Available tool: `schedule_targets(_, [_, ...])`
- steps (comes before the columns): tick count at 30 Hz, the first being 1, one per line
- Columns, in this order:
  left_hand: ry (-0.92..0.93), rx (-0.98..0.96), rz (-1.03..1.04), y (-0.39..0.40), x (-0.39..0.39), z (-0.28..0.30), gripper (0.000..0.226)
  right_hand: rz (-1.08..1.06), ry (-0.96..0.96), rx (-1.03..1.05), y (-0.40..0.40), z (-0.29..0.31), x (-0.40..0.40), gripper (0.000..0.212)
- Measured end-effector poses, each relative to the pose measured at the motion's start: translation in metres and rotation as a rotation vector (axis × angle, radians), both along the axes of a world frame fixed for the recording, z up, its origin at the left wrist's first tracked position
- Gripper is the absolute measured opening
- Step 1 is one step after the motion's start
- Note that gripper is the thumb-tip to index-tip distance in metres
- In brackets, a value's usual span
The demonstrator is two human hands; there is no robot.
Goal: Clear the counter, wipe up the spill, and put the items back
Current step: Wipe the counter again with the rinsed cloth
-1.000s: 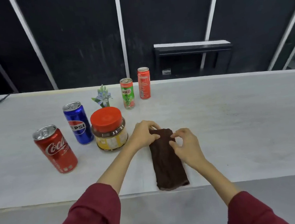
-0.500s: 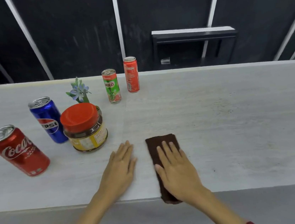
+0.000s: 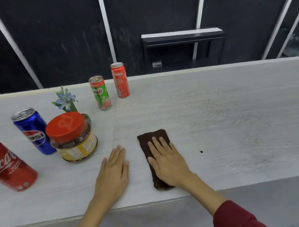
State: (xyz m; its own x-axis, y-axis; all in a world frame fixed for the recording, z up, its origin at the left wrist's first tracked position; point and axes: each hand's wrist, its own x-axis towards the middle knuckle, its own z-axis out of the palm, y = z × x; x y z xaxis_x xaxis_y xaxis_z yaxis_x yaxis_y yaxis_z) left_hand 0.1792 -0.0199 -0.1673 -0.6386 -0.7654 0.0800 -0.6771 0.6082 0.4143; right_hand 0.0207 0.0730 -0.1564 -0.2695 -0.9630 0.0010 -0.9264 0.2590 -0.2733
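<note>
On the pale counter [image 3: 217, 90], left side, stand cans labelled Coca-Cola [image 3: 4, 167], Pepsi [image 3: 33, 131] and Milo [image 3: 100, 93], a slim red can [image 3: 120, 80] with unreadable print, and a red-lidded jar [image 3: 72, 137]. Near the front edge lies a folded brown cloth [image 3: 148, 141], long axis running front to back, tilted slightly left at the far end. Right hand [image 3: 168, 165] lies flat on it, fingers extended, gripping nothing. Left hand [image 3: 113, 174] rests flat, empty, just beside it. Dark specks [image 3: 210, 109] cover the open right half.
</note>
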Motion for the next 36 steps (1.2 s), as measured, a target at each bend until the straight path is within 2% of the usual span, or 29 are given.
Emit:
schedule_targets(5, [0.011, 0.029, -0.025, -0.028, -0.026, 0.010, 0.049, -0.152, 0.052, -0.016, 0.018, -0.004, -0.032, 0.085])
schedule_targets(9, [0.029, 0.016, -0.027, -0.063, -0.043, 0.012, 0.048, -0.331, 0.046, 0.031, -0.033, -0.001, -0.074, 0.054])
schedule_targets(12, [0.082, -0.013, -0.011, -0.070, -0.045, 0.004, 0.048, -0.316, -0.004, 0.043, -0.087, 0.005, -0.102, 0.051])
schedule_targets(15, [0.118, -0.024, 0.028, -0.070, -0.046, -0.003, 0.050, -0.199, -0.061, 0.080, -0.130, 0.010, -0.104, 0.049])
schedule_targets(19, [0.185, 0.034, 0.077, -0.072, -0.045, -0.001, 0.052, -0.054, -0.132, 0.096, -0.143, 0.011, -0.060, 0.052])
schedule_targets(23, [0.150, 0.025, 0.061, -0.073, -0.042, 0.001, 0.054, 0.040, -0.058, 0.045, -0.108, 0.000, -0.015, 0.055])
schedule_targets(24, [0.132, 0.018, 0.051, -0.073, -0.042, 0.001, 0.054, 0.053, -0.037, 0.008, -0.096, -0.003, -0.009, 0.061])
schedule_targets(27, [0.096, 0.001, 0.032, -0.070, -0.042, 0.003, 0.054, 0.025, -0.009, -0.103, -0.059, -0.008, -0.008, 0.095])
schedule_targets(28, [0.087, -0.005, 0.021, -0.068, -0.041, 0.003, 0.054, -0.011, -0.002, -0.115, -0.049, -0.009, -0.011, 0.097])
schedule_targets(31, [0.069, 0.010, -0.037, -0.056, -0.030, 0.006, 0.054, -0.110, 0.002, -0.037, -0.035, -0.006, -0.011, 0.080])
schedule_targets(34, [0.083, 0.042, -0.099, -0.038, -0.004, 0.009, 0.052, -0.170, -0.048, 0.036, -0.041, 0.002, 0.006, 0.053])
schedule_targets(36, [0.106, 0.049, -0.105, -0.025, 0.023, 0.011, 0.051, -0.145, -0.102, 0.033, -0.049, 0.007, 0.028, 0.050])
